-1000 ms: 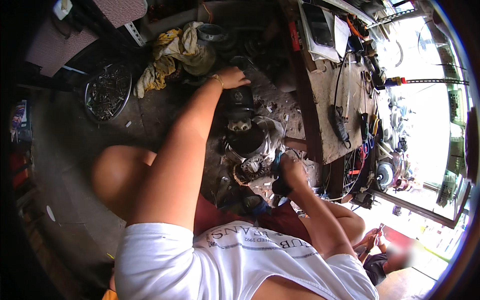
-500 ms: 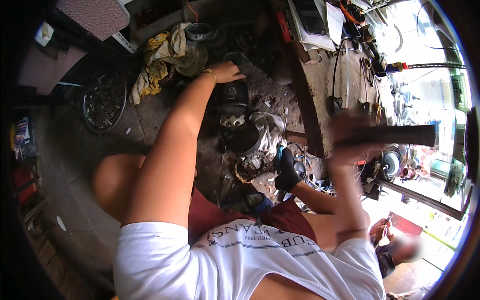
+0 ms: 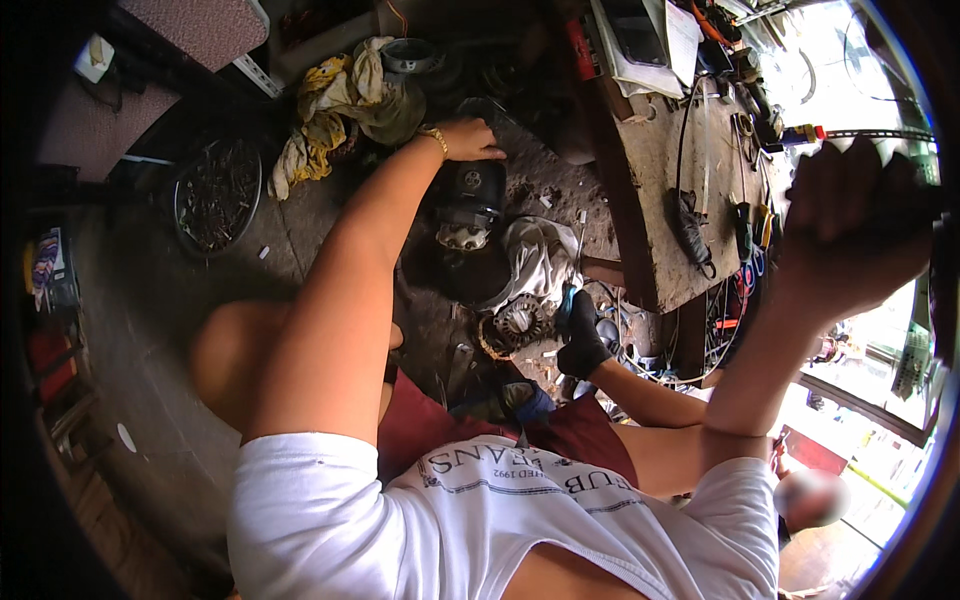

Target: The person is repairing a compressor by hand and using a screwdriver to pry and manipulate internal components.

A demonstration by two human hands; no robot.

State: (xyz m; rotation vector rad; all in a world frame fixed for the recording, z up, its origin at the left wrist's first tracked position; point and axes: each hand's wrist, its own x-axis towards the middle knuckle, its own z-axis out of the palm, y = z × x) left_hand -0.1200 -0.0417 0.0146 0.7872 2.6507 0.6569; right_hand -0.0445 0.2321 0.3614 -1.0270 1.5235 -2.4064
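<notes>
My left hand (image 3: pixel 472 139), a bracelet on its wrist, is closed at the far end of a black machine housing (image 3: pixel 474 185) with a round emblem. What its fingers grip, if anything, is hidden. The housing's near end shows a pale metal part (image 3: pixel 462 237). My right hand (image 3: pixel 850 225) is raised at the far right, closed in a fist and in shadow. The dark bar-shaped tool it held a moment before is mostly hidden now. Near the housing lie a whitish cloth (image 3: pixel 540 260) and a ring-shaped metal part (image 3: pixel 520 320).
A wooden bench (image 3: pixel 650 190) with papers, cables and hand tools stands to the right. Yellow and grey rags (image 3: pixel 340 100) lie at the far left of my hand, near a basin of small metal scraps (image 3: pixel 217 200). My foot (image 3: pixel 583 345) rests beside loose parts. Another person sits at the lower right.
My right hand has swung up and to the right, away from the bench edge, and looks larger. My left hand stays at the housing. The view has shifted slightly.
</notes>
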